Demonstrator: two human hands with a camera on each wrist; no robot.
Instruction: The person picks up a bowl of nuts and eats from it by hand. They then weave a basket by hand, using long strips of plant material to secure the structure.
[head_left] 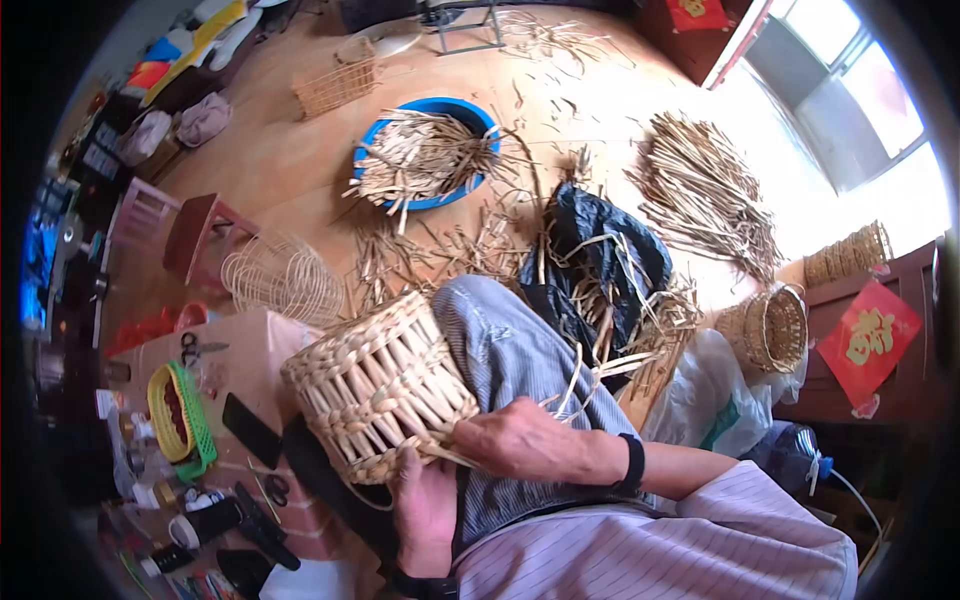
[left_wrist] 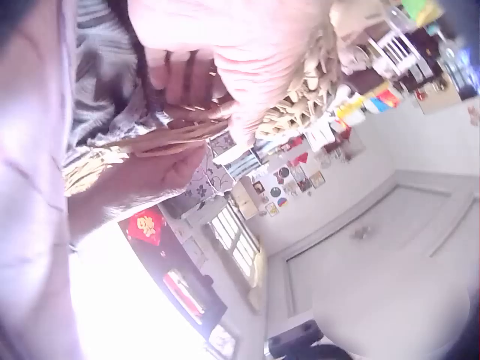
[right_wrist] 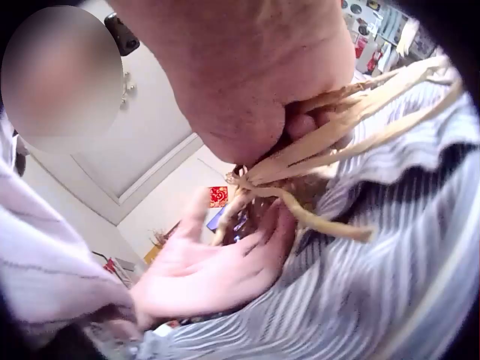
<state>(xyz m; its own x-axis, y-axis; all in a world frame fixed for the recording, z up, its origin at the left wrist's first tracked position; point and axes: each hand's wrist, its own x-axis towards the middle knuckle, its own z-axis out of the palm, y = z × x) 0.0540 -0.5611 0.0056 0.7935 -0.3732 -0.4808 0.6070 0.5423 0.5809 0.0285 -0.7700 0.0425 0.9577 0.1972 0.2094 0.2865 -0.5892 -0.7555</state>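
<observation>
A woven straw basket lies tilted on its side against the person's left knee. The left hand grips its near rim, thumb on the outside; in the left wrist view the left hand covers part of the weave. Close beside it, the right hand has its fingers curled round straw strands at the rim. In the right wrist view, loose strands trail out from under the right hand, and the left hand is spread below. The right fingertips are mostly hidden.
Blue tub of straw and black bag lie beyond the knees; a straw bundle is at right. Finished baskets stand near a red cabinet. Scissors, phone and green basket are on the left table.
</observation>
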